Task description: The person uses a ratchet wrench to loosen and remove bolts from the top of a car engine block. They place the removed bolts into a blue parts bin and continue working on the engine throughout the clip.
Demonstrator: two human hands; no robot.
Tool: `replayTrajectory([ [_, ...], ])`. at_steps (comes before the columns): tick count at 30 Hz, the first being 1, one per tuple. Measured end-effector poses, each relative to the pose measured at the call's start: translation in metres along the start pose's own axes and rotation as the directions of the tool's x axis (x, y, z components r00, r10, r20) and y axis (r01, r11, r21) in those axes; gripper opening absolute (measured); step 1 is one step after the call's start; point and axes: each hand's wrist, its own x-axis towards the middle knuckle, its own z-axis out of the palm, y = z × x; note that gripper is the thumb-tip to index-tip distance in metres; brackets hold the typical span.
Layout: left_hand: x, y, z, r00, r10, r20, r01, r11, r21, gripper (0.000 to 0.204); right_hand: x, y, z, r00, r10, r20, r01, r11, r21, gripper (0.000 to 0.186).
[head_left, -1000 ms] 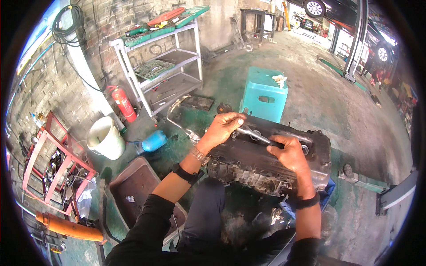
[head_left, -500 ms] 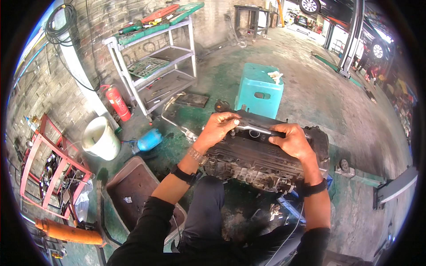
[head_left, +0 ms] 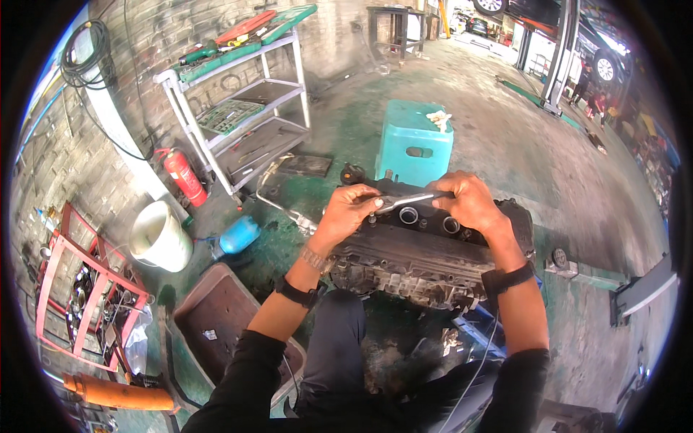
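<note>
A dark, grimy engine (head_left: 404, 267) with round openings along its top lies in front of me. A ratchet wrench (head_left: 408, 199) with a silver shank spans the space between my hands, low over the engine's top. My left hand (head_left: 345, 215) grips its left end with thumb and fingers, which partly hide that end. My right hand (head_left: 471, 203) is closed on the dark handle at the other end.
A teal stool (head_left: 411, 137) with a pale cloth stands behind the engine. At left are a tool cart (head_left: 274, 137), red extinguisher (head_left: 184, 177), bucket (head_left: 160, 234), blue jug (head_left: 238, 234), plastic tray (head_left: 220, 317) and red rack (head_left: 79, 289). A lift post (head_left: 559, 72) stands back right.
My right hand has moved up and away from me with the handle, tilting the wrench up at its right end. My left hand stays on the left end, shifted slightly left.
</note>
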Motion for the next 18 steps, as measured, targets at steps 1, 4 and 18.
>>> replayTrajectory([
  [1, 0.0, 0.001, 0.001, 1.0, -0.019, -0.011, 0.02, 1.0, 0.009, 0.013, 0.004, 0.002, 0.0, 1.0, -0.028, 0.001, 0.028, 1.0, -0.01, 0.026],
  [4, 0.0, 0.004, 0.003, 0.999, -0.047, -0.019, 0.047, 0.999, -0.021, 0.011, 0.011, 0.008, 0.003, 0.998, -0.065, 0.001, 0.065, 0.997, -0.044, 0.025],
  [18, 0.002, 0.023, 0.002, 0.994, -0.104, -0.016, 0.104, 0.992, 0.067, 0.012, -0.022, -0.009, 0.003, 0.993, -0.085, -0.078, 0.069, 0.979, -0.194, 0.021],
])
